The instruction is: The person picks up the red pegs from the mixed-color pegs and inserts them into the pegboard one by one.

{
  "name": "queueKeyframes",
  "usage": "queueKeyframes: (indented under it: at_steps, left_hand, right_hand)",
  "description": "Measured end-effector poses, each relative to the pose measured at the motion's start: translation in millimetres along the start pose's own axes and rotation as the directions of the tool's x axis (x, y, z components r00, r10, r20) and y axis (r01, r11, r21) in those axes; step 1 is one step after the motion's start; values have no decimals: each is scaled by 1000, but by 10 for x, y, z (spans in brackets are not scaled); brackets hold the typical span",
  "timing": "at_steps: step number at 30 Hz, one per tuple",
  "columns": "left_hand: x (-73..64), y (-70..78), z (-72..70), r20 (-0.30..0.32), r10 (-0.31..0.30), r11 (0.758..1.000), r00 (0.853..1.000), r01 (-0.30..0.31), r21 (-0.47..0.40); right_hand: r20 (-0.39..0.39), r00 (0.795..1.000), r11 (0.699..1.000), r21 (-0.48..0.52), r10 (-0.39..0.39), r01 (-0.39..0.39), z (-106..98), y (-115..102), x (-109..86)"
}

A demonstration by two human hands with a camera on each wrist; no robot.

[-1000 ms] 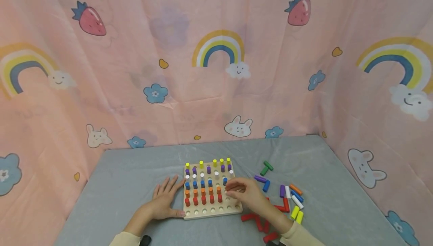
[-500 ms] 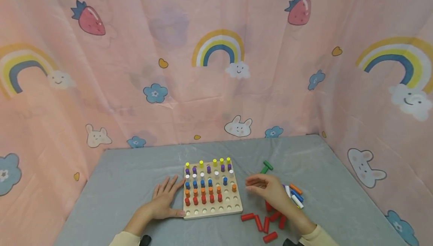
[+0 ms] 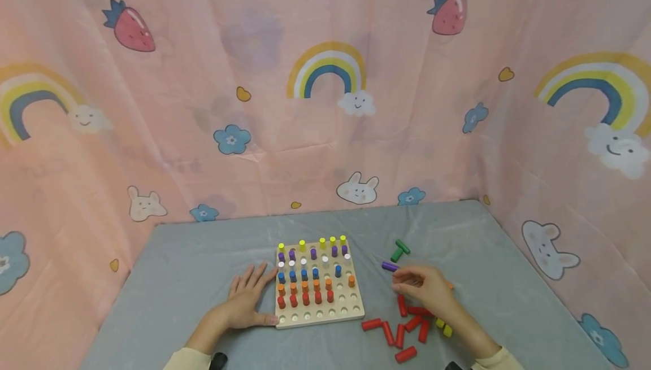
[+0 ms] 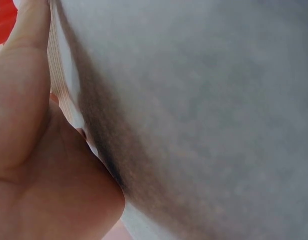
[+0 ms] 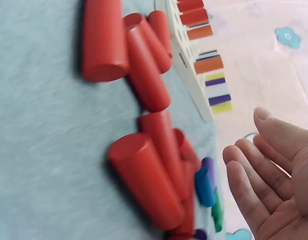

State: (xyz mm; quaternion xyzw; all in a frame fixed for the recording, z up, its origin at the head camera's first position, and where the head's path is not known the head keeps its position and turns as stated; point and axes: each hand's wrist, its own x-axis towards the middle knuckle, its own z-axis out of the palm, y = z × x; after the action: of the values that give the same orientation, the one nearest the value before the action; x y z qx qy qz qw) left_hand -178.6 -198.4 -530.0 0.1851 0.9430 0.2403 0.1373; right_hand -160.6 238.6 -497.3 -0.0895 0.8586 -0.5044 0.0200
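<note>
Left hand (image 3: 246, 306) splayed against pegboard (image 3: 337, 304); right hand (image 3: 426, 287) loosely curved.

In the head view, an orange peg (image 3: 450, 284) is mostly hidden by the right hand (image 3: 424, 287), and two yellow pegs (image 3: 447, 331) are partly covered by the forearm (image 3: 470, 325). From the left wrist, the left hand (image 4: 23, 135) is cropped at the left edge, the counter (image 4: 219, 125) is blurred, and only a sliver of the board (image 4: 57, 70) is shown. From the right wrist, one red peg (image 5: 104, 40) is cut by the top edge.
</note>
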Motion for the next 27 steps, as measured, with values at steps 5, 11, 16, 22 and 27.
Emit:
queueKeyframes:
  at_steps: [5,11,16,22,27]
  left_hand:
    - [-21,98,-72,15,-8,1000,1000,8,18]
    - [-40,125,-90,19,-21,999,1000,20,33]
    - [-54,117,-90,24,-22,1000,999,22,22]
    - [-59,91,-79,9,4,1000,1000,-4,-4]
    - [-45,37,-36,-17,37,999,999,-37,-38]
  right_hand:
    - [21,999,1000,3,30,-30,-25,113,-78]
    - [32,997,998,-23,65,-64,12,201,-167]
    - [16,997,997,-44,69,-68,65,207,-213]
    - [41,997,990,-125,64,-58,120,227,-203]
    - [60,996,989,-137,62,-53,152,256,-174]
